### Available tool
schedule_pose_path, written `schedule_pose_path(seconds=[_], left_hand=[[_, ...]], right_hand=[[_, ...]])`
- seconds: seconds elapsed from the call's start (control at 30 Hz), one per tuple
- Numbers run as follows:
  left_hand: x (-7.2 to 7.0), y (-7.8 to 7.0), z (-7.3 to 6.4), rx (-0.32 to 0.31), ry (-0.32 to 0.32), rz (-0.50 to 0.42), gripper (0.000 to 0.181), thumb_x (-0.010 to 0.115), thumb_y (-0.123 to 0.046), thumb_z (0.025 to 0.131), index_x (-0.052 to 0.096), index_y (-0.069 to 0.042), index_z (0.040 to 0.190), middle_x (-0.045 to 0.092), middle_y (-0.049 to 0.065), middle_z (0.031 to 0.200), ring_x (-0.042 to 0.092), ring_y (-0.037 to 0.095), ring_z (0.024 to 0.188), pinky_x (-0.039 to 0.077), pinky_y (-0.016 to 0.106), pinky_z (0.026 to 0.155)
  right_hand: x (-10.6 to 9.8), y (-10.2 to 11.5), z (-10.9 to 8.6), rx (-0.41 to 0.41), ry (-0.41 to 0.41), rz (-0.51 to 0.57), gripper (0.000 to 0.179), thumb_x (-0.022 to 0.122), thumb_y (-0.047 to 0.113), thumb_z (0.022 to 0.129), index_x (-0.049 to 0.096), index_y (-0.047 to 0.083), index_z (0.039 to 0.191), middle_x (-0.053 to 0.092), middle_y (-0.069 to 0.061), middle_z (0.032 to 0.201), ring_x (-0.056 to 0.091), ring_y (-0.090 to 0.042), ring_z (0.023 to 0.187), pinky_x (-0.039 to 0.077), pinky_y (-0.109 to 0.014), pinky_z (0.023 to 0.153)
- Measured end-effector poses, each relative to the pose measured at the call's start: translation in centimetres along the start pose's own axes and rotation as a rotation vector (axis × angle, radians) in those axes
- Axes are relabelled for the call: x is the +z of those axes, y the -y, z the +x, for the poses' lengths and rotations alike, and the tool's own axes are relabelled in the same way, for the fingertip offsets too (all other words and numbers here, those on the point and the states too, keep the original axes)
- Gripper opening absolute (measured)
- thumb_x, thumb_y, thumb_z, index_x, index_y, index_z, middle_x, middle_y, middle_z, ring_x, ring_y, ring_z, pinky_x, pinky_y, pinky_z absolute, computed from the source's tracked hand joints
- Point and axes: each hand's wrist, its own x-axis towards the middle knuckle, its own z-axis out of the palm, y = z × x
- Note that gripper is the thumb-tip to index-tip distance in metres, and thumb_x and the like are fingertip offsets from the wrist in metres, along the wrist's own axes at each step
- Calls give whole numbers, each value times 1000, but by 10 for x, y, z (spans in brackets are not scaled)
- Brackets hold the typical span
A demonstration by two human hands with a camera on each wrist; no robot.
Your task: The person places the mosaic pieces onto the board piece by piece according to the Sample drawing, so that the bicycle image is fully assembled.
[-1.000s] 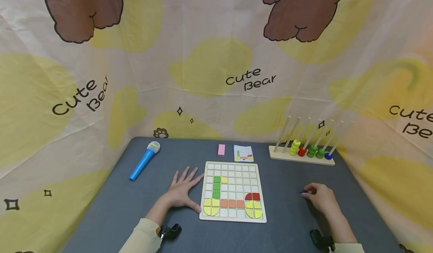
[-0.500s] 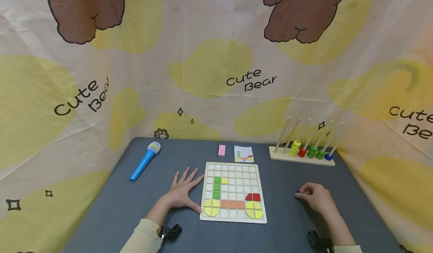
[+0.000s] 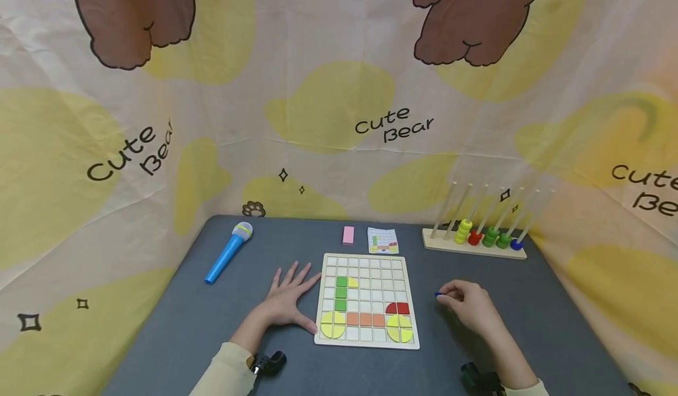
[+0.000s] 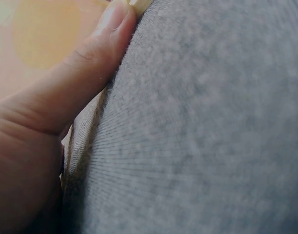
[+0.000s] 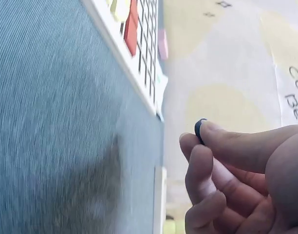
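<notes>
A white grid board (image 3: 365, 344) lies mid-table, with green, yellow, orange and red flat pieces set in its squares. My left hand (image 3: 286, 302) rests beside it, fingers spread, the thumb tip at the board's lower left edge; the left wrist view shows that thumb (image 4: 90, 58) against a pale edge. To the right of the board, my right hand (image 3: 468, 305) pinches a small dark blue piece (image 5: 199, 130) between thumb and fingertips, held above the table. Most of this piece is covered by the fingers, and I cannot tell its full shape.
Behind the board lie a pink block (image 3: 348, 235) and a small printed card (image 3: 383, 240) with a coloured grid pattern. A blue toy microphone (image 3: 229, 253) is at the back left. At the back right stands a wooden peg rack (image 3: 477, 247) with coloured beads on several rods.
My right hand has moved left toward the board, carrying the small blue piece. The left hand has kept its place by the board.
</notes>
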Motion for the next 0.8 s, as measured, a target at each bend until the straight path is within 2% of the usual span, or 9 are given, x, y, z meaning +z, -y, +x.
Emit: schedule_pose_path(seconds=[0.2,0.5,0.8], left_hand=[[-1,0,0,3,-1,-3,131,79,-83,52,26,-34,161,11,1,171,-5,35,157,-10,66,119],[-1,-1,1,8,-3,-6,132,79,-83,51,25,-34,161,12,1,171,-4,36,157,-10,67,119],[-1,-1,2,13,1,-13,132,80,-82,51,26,-33,161,11,3,171,-4,37,157,-9,67,119]], right_hand=[[14,17,-1,33,13,87,15,80,17,87,75,7,95,73,-2,77,66,-19,68,49,-29,58],[39,38,-6,-2,19,110,6,84,16,82,80,15,86,70,3,77,57,-15,69,47,-26,58],[71,58,-18,-93,139,153,10,85,21,81,76,17,79,69,6,73,55,-13,67,46,-23,56]])
